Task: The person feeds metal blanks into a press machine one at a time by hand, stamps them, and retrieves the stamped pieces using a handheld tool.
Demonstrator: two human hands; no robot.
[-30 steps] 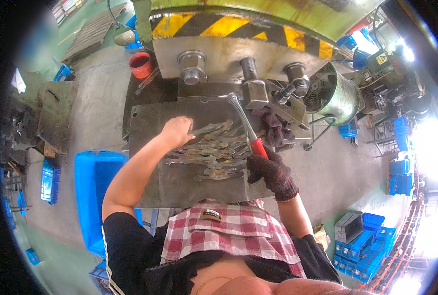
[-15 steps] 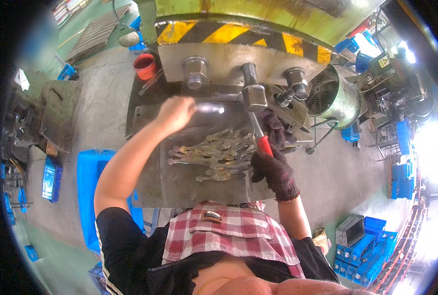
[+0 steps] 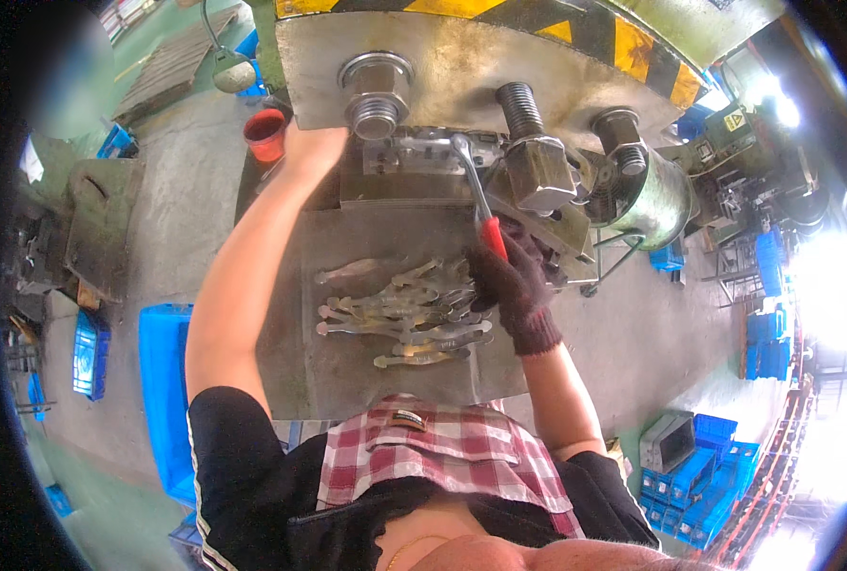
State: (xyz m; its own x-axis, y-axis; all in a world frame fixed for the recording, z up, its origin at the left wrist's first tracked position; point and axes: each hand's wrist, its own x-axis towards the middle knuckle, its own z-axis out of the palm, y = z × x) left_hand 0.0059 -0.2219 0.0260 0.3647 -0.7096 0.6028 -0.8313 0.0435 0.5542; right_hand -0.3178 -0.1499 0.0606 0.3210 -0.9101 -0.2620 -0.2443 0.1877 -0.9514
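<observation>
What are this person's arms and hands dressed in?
The right hand wears a dark knitted glove with a ribbed cuff; the left hand is ungloved. Black short sleeves with pale stripes leave both forearms bare.

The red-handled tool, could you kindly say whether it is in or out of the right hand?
The tool is in the right hand: the dark glove closes around its red handle.
</observation>
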